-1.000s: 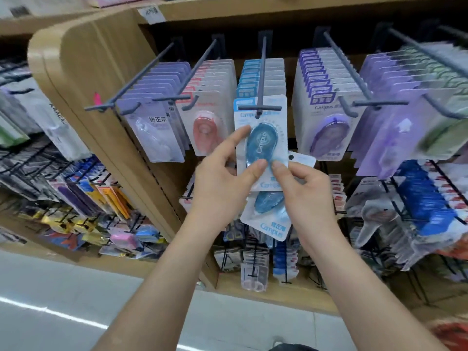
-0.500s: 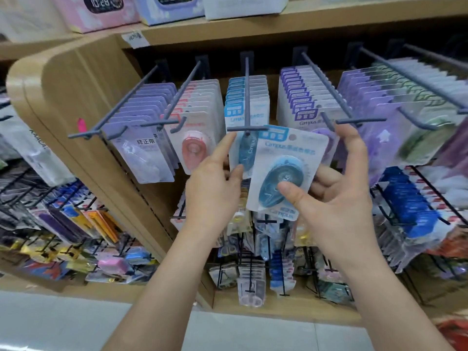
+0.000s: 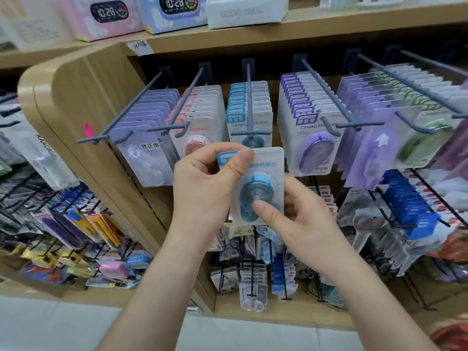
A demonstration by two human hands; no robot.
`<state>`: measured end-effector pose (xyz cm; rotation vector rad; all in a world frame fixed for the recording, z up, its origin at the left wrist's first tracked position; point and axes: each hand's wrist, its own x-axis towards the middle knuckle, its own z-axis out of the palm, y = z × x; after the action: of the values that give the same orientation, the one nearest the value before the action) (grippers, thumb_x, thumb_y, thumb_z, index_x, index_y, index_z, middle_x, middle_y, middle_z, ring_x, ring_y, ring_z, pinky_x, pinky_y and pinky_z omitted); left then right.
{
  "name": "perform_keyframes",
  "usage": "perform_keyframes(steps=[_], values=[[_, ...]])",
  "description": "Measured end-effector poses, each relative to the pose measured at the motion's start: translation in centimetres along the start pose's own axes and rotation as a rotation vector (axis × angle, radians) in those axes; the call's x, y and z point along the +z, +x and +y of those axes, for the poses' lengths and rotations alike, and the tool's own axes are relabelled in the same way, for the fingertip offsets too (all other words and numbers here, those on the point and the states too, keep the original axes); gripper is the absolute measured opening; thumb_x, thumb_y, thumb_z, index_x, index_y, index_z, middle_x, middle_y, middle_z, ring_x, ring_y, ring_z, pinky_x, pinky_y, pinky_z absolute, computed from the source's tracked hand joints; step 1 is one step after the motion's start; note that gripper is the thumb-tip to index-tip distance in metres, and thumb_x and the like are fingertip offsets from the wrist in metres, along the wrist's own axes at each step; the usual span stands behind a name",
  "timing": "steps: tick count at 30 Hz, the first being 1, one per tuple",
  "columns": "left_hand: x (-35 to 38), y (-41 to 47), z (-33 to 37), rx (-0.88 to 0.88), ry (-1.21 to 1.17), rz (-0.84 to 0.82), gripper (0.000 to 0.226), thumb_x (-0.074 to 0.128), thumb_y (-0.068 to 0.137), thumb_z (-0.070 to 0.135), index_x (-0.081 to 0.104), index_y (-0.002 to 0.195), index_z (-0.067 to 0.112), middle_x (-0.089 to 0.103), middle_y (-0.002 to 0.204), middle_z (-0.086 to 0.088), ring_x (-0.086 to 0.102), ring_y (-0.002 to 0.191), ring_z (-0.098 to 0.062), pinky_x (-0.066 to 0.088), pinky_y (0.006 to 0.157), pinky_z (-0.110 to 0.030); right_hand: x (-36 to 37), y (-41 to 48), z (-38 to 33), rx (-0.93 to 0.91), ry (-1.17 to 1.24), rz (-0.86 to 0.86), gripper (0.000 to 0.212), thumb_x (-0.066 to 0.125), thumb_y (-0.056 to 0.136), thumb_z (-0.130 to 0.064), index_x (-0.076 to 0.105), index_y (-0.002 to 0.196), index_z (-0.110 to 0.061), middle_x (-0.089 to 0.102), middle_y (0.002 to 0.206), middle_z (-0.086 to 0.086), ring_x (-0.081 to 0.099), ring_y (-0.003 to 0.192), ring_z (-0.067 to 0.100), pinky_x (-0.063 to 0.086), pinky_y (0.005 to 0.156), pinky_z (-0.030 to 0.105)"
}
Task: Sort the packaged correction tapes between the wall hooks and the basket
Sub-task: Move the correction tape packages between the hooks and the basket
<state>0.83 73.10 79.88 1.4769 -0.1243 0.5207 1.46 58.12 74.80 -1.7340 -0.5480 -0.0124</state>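
Holding upright between both hands a blue oval correction tape sealed under a clear plastic blister on a pale glossy card [image 3: 263, 173], its top edge just beneath the crossbar tip of the grey metal wall hook [image 3: 249, 107] in the middle of the row, not threaded on it. Pinching the card's upper left corner with the left hand [image 3: 202, 188], thumb flat on the blue header strip, fingers curled behind. Gripping the lower half with the right hand [image 3: 301, 219], thumb pressed onto the bulging blister over the tape's round body, other fingers folded behind the card's right edge. Farther back on that same hook, a tight file of matching blue-headed cards [image 3: 260, 115]. To the left, red-headed packs [image 3: 210, 115], then lavender packs [image 3: 149, 158] with translucent tape bodies; to the right, purple-headed packs [image 3: 311, 138] with dark violet ovals. Thin straight rods throughout, each ending near in a short crossbar. At far left, a light wood-grain shelf panel [image 3: 83, 102] with a rounded corner; on the shelf above, pastel boxes [image 3: 101, 19] printed with digital clock faces.
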Motion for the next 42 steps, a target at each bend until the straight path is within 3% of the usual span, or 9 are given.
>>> perform_keyframes(steps=[5, 11, 17, 20, 25, 29, 33, 38, 42], values=[[0.7, 0.9, -0.8, 0.058, 0.064, 0.102, 0.006, 0.071, 0.087, 0.008, 0.072, 0.085, 0.014, 0.072, 0.074, 0.007, 0.068, 0.073, -0.007, 0.055, 0.065, -0.025, 0.4, 0.2, 0.4, 0.096, -0.099, 0.005, 0.041, 0.048, 0.086, -0.066, 0.058, 0.113, -0.037, 0.074, 0.094, -0.013, 0.071, 0.078, 0.009, 0.058, 0.070, 0.048], [1.6, 2.0, -1.6, 0.048, 0.106, 0.148, 0.005, 0.068, 0.091, 0.007, 0.072, 0.093, 0.008, 0.071, 0.078, 0.007, 0.066, 0.071, -0.001, 0.053, 0.063, -0.019, 0.8, 0.7, 0.6, 0.150, -0.074, 0.084, 0.035, 0.050, 0.091, -0.056, 0.060, 0.103, -0.024, 0.071, 0.089, -0.004, 0.070, 0.060, 0.010, 0.052, 0.055, 0.029], [1.1, 2.9, -1.1, -0.045, 0.077, 0.082, 0.018, 0.062, 0.093, 0.002, 0.069, 0.085, 0.017, 0.072, 0.079, 0.007, 0.068, 0.075, -0.003, 0.055, 0.067, -0.022, 1.0, 0.8, 1.4, 0.189, -0.047, 0.070, 0.033, 0.052, 0.093, -0.051, 0.064, 0.104, -0.022, 0.072, 0.092, -0.003, 0.071, 0.066, 0.010, 0.059, 0.069, 0.045], [1.1, 3.2, -0.7, -0.067, 0.067, 0.053, 0.019, 0.055, 0.097, 0.001, 0.065, 0.090, 0.016, 0.069, 0.083, 0.008, 0.066, 0.073, 0.005, 0.051, 0.064, -0.013, 1.2, 0.8, 2.4, 0.193, -0.006, 0.043, 0.014, 0.053, 0.101, -0.026, 0.065, 0.106, -0.022, 0.074, 0.098, -0.002, 0.073, 0.071, 0.011, 0.058, 0.066, 0.034], [0.4, 0.6, -1.8, 0.002, 0.206, 0.034, 0.036, 0.053, 0.098, 0.001, 0.050, 0.115, 0.032, 0.073, 0.098, 0.000, 0.071, 0.084, -0.010, 0.057, 0.069, -0.027, 1.4, 1.5, 2.7, 0.227, 0.103, 0.104, 0.014, 0.054, 0.101, -0.012, 0.067, 0.098, -0.018, 0.073, 0.093, 0.012, 0.073, 0.064, 0.019, 0.058, 0.059, 0.030], [-1.5, -0.2, -3.4, 0.034, 0.461, 0.046, 0.041, 0.062, 0.093, 0.001, 0.064, 0.107, 0.039, 0.063, 0.078, 0.022, 0.061, 0.067, -0.002, 0.050, 0.067, -0.017, 1.4, 2.3, 2.5, 0.252, 0.178, 0.151, 0.013, 0.058, 0.099, -0.013, 0.068, 0.094, -0.019, 0.074, 0.087, 0.012, 0.071, 0.059, 0.018, 0.059, 0.057, 0.027], [-0.9, 1.0, -4.3, 0.058, 0.579, 0.140, 0.044, 0.067, 0.090, 0.003, 0.066, 0.112, 0.041, 0.063, 0.071, 0.027, 0.061, 0.070, 0.008, 0.048, 0.073, -0.008, 0.9, 2.9, 2.8, 0.235, 0.108, 0.190, 0.022, 0.058, 0.099, -0.015, 0.066, 0.092, -0.034, 0.073, 0.083, 0.000, 0.071, 0.069, 0.014, 0.061, 0.068, 0.033], [-0.1, 2.6, -5.4, 0.164, 0.780, 0.150, 0.037, 0.061, 0.093, 0.007, 0.067, 0.126, 0.022, 0.073, 0.093, 0.001, 0.065, 0.083, -0.011, 0.043, 0.076, -0.014, -0.5, 2.1, 3.8, 0.246, -0.059, 0.279, 0.022, 0.060, 0.096, -0.022, 0.064, 0.104, -0.042, 0.072, 0.095, -0.011, 0.069, 0.092, 0.012, 0.058, 0.086, 0.046], [-0.7, 2.8, -5.6, 0.244, 0.888, 0.115, 0.037, 0.060, 0.094, 0.011, 0.064, 0.130, 0.023, 0.072, 0.101, -0.003, 0.065, 0.089, -0.020, 0.044, 0.078, -0.024, -0.6, 0.0, 3.2, 0.279, -0.105, 0.286, 0.026, 0.060, 0.095, -0.017, 0.066, 0.096, -0.042, 0.073, 0.089, -0.005, 0.069, 0.087, 0.015, 0.058, 0.083, 0.045]])
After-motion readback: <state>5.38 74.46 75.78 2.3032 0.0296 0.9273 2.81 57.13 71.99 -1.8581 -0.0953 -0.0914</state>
